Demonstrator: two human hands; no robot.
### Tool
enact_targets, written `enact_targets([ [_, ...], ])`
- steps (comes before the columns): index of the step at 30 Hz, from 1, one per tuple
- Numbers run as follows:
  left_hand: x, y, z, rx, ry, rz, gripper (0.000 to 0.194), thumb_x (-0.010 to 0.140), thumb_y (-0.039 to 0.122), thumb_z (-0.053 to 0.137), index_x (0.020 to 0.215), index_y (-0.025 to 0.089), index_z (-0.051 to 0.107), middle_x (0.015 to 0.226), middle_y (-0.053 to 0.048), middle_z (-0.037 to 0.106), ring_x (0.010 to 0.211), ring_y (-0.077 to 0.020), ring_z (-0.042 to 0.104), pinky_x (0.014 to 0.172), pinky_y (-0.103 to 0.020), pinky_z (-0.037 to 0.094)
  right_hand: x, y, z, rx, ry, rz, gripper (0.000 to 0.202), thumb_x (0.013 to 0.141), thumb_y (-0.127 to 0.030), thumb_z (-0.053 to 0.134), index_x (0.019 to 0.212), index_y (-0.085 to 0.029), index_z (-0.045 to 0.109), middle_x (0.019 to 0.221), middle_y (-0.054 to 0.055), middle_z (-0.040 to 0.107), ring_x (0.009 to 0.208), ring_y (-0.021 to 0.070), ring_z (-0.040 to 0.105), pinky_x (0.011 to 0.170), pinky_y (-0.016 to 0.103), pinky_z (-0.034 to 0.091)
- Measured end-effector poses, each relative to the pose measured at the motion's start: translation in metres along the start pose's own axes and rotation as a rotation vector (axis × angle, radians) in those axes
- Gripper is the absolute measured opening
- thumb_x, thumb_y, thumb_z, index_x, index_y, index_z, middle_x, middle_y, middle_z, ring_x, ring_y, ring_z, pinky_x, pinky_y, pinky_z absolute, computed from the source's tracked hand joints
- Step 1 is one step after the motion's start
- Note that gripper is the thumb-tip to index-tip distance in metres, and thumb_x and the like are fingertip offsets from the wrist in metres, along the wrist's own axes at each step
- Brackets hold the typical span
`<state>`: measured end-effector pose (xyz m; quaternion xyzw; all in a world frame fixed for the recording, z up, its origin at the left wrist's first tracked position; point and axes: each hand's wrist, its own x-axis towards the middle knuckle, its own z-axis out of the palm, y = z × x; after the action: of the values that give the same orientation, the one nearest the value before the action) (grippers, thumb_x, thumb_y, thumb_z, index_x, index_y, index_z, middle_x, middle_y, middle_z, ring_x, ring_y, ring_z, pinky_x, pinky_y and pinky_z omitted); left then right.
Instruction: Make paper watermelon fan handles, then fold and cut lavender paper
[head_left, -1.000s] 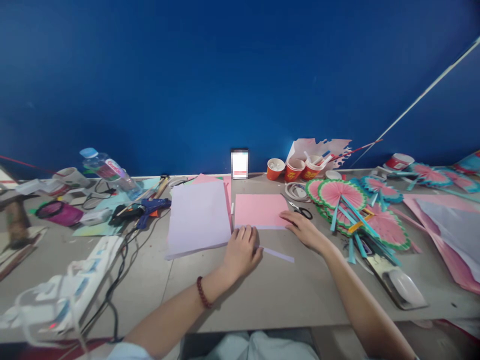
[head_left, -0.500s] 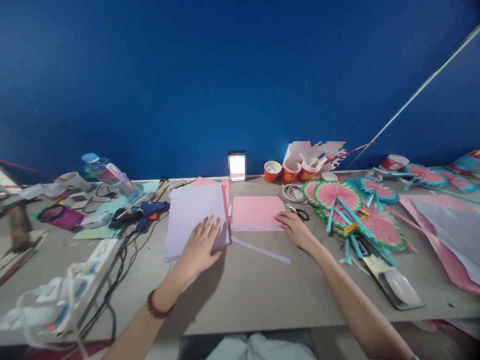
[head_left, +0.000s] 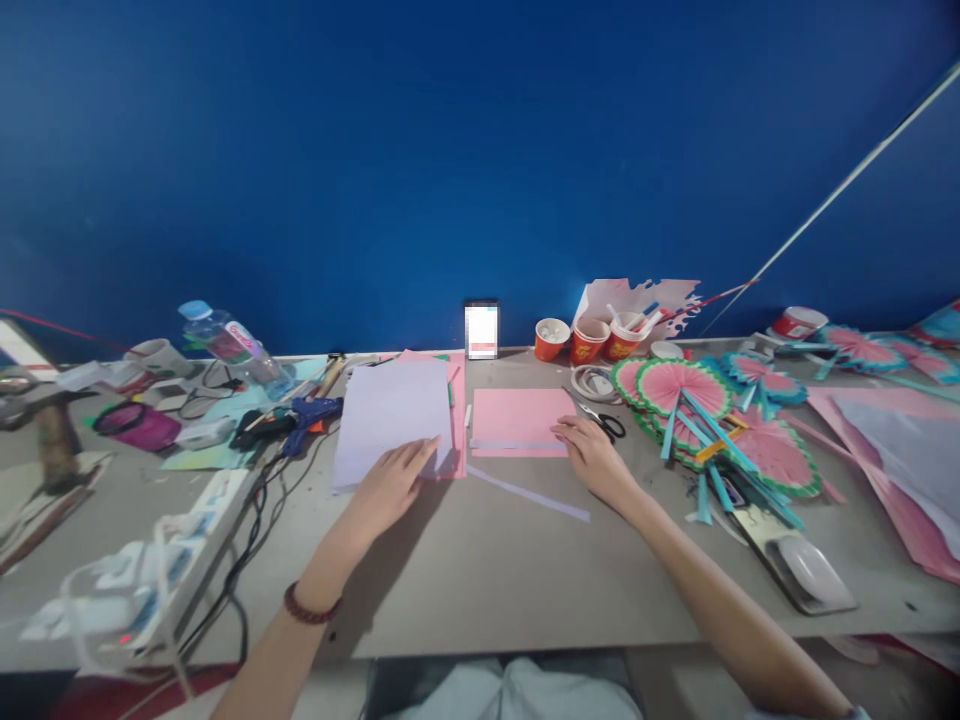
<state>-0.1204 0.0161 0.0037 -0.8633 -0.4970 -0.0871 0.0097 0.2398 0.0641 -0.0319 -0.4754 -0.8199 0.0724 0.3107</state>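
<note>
My left hand (head_left: 390, 485) rests at the lower right part of the lavender paper (head_left: 394, 405), fingers stretched out toward its right edge. Pink paper (head_left: 458, 400) shows from under that sheet along its right and top. My right hand (head_left: 592, 455) lies with loosely extended fingers on the right end of a pink sheet (head_left: 517, 412), which has a lavender strip along its lower edge. A loose narrow lavender strip (head_left: 532, 493) lies on the table below the pink sheet. Black-handled scissors (head_left: 609, 424) sit just beyond my right hand.
Folded watermelon-patterned paper fans (head_left: 684, 388) are heaped to the right, near a computer mouse (head_left: 810, 568). Red paper cups (head_left: 589, 342) and a lit phone (head_left: 481, 331) stand at the back. On the left are a blue glue gun (head_left: 307, 425), a bottle (head_left: 244, 350) and a power strip (head_left: 195, 540).
The lavender paper has shifted up, away from me, and covers less of the pink beneath its right side. My left hand's fingers are closer together and nearer the right edge. My right hand stays on the pink sheet.
</note>
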Motion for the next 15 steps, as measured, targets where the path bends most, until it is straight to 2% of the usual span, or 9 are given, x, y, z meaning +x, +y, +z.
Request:
enact_targets([
  [3,-0.001,-0.007,0.002,-0.004,-0.007,0.012,0.057,0.083,0.008,0.043,0.138,0.023,0.037,0.127,-0.009,0.056,0.114,-0.0226,0.054,0.095,-0.038,0.043,0.002,-0.036,-0.012,0.059,-0.140,-0.050,0.035,0.090,-0.014,0.037,0.115,-0.019,0.062,0.118,0.011,0.059,0.113,0.0221,0.053,0.099,0.043,0.042],
  [7,-0.002,-0.012,-0.001,0.002,-0.066,0.031,0.051,0.086,0.011,0.044,0.135,0.023,0.043,0.097,-0.008,0.068,0.089,-0.0211,0.063,0.079,-0.034,0.048,0.013,-0.076,-0.014,0.163,-0.352,-0.128,0.034,0.089,-0.015,0.042,0.118,-0.018,0.059,0.121,0.010,0.059,0.115,0.0207,0.052,0.100,0.039,0.042],
  [10,0.001,-0.013,-0.012,0.001,-0.073,0.028,0.049,0.087,0.013,0.042,0.135,0.023,0.045,0.086,-0.006,0.068,0.081,-0.0203,0.063,0.074,-0.032,0.048,0.035,-0.086,-0.006,0.235,-0.426,-0.147,0.032,0.089,-0.016,0.043,0.116,-0.018,0.060,0.117,0.009,0.062,0.115,0.0205,0.052,0.100,0.039,0.041],
  [13,0.006,-0.014,-0.029,-0.012,-0.053,-0.008,0.048,0.087,0.014,0.040,0.134,0.025,0.046,0.090,-0.006,0.069,0.080,-0.0195,0.063,0.071,-0.029,0.048,0.065,-0.087,0.005,0.292,-0.443,-0.054,0.031,0.088,-0.017,0.045,0.114,-0.019,0.061,0.117,0.007,0.063,0.108,0.0199,0.056,0.095,0.037,0.043],
  [15,0.012,-0.014,-0.040,-0.017,0.005,-0.051,0.049,0.087,0.016,0.040,0.135,0.026,0.045,0.093,-0.005,0.069,0.079,-0.0187,0.063,0.071,-0.029,0.047,0.085,-0.088,0.014,0.310,-0.481,-0.001,0.032,0.088,-0.018,0.044,0.116,-0.020,0.060,0.119,0.007,0.063,0.104,0.0196,0.058,0.090,0.034,0.045],
])
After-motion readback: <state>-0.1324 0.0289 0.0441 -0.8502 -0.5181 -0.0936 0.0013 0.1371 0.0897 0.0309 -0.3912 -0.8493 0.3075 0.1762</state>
